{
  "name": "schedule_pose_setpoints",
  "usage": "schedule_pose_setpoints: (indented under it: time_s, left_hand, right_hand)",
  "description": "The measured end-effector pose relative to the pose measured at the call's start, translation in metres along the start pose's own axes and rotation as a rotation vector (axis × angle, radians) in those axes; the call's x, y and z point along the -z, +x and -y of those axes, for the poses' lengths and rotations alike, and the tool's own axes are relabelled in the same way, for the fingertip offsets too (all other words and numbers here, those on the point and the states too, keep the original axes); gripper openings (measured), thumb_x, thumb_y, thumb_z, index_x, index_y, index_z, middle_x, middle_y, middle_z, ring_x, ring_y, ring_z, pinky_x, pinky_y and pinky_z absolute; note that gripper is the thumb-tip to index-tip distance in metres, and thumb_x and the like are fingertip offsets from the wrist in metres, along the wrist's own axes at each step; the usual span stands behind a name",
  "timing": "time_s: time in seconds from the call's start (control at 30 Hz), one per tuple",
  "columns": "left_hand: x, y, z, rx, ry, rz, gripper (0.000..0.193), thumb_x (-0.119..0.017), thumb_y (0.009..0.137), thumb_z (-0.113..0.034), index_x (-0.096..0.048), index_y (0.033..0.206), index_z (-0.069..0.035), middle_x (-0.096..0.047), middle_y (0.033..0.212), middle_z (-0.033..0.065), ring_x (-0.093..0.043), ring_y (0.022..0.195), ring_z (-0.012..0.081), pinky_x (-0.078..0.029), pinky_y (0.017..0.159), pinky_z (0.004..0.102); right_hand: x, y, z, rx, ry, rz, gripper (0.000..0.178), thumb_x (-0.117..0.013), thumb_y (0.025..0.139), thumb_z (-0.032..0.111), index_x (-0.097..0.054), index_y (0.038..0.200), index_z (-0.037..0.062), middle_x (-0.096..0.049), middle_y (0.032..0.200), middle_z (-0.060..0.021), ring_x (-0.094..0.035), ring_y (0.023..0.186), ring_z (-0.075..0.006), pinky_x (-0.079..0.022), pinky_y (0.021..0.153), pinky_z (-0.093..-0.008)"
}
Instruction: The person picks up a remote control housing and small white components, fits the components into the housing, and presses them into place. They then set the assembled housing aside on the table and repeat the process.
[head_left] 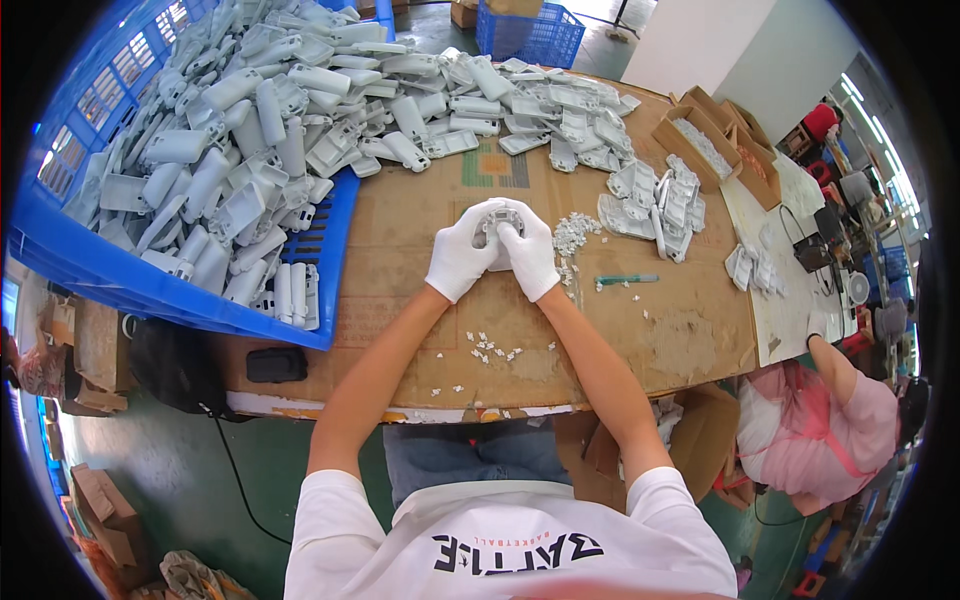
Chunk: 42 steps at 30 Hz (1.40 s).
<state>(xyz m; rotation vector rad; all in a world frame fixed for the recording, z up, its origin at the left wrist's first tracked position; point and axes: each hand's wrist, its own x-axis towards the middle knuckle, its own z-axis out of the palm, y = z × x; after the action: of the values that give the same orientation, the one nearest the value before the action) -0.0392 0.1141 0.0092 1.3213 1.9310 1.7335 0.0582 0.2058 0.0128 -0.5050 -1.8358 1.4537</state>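
Observation:
In white gloves, my left hand (pixel 457 255) and my right hand (pixel 533 258) meet over the middle of the cardboard-covered table. Between them they grip one light grey plastic casing (pixel 500 262), its far end ringed by my fingers and thumbs. My right thumb presses on its upper face; the fingertips and much of the part are hidden. Just right of my right hand lies a small heap of tiny white plastic pieces (pixel 574 232). More loose white bits (pixel 490 350) are scattered between my forearms.
A blue crate (pixel 300 335) heaped with grey casings stands at left, its pile (pixel 400 100) spilling across the far table. Stacked casings (pixel 655 205) and a green pen-like tool (pixel 627 280) lie right. A person in pink (pixel 820 425) works at the adjoining table. A black case (pixel 276 365) sits near the front edge.

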Motion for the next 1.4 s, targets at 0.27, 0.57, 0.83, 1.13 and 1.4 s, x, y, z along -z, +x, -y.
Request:
schedule_pose_setpoints:
  time_s: [0.27, 0.57, 0.83, 1.13, 1.4]
  left_hand:
    - [0.008, -0.001, -0.01, -0.013, 0.04, 0.018, 0.043, -0.065, 0.082, -0.006, -0.062, 0.125, -0.011, -0.071, 0.109, 0.0097, -0.069, 0.082, 0.0126, -0.055, 0.075, 0.027]
    - [-0.003, -0.013, -0.001, -0.113, 0.049, -0.002, 0.048, -0.067, 0.082, -0.01, -0.059, 0.129, -0.016, -0.07, 0.093, 0.0156, -0.072, 0.079, 0.0252, -0.057, 0.072, 0.0336]
    - [-0.004, -0.006, -0.004, -0.142, 0.042, -0.021, 0.047, -0.066, 0.082, -0.01, -0.059, 0.128, -0.014, -0.07, 0.098, 0.0159, -0.072, 0.083, 0.0268, -0.057, 0.076, 0.0337]
    - [-0.004, 0.012, 0.016, 0.158, -0.348, -0.061, 0.051, -0.067, 0.081, -0.012, -0.055, 0.13, 0.0, -0.065, 0.122, 0.0155, -0.063, 0.111, 0.02, -0.05, 0.094, 0.0303]
    - [0.009, 0.019, -0.045, 0.237, -0.738, 0.336, 0.065, -0.055, 0.089, -0.007, -0.032, 0.15, 0.0, -0.049, 0.141, 0.0168, -0.053, 0.126, 0.0267, -0.043, 0.105, 0.037]
  right_hand:
    - [-0.009, 0.003, -0.006, 0.084, 0.025, -0.03, 0.031, -0.052, 0.084, -0.002, -0.064, 0.112, -0.0023, -0.07, 0.101, -0.0086, -0.066, 0.096, -0.0144, -0.052, 0.086, -0.0291]
    - [0.0, -0.004, -0.003, -0.05, 0.104, -0.026, 0.03, -0.046, 0.08, -0.008, -0.064, 0.103, -0.0019, -0.067, 0.09, -0.0037, -0.063, 0.083, -0.0098, -0.051, 0.077, -0.0246]
    - [0.002, -0.001, 0.003, 0.057, -0.024, -0.083, 0.043, -0.05, 0.081, -0.004, -0.056, 0.124, 0.0002, -0.062, 0.116, -0.011, -0.06, 0.106, -0.0169, -0.047, 0.094, -0.0317]
    - [0.008, -0.031, 0.053, 0.565, -1.103, 0.138, 0.049, -0.073, 0.072, 0.01, -0.057, 0.117, 0.0084, -0.062, 0.1, -0.0068, -0.058, 0.1, -0.0278, -0.047, 0.086, -0.0399]
    - [0.056, -0.033, 0.068, 0.53, -1.22, -0.039, 0.015, -0.06, 0.083, 0.014, -0.06, 0.099, 0.0131, -0.059, 0.082, -0.0068, -0.061, 0.079, -0.0236, -0.052, 0.07, -0.0365]
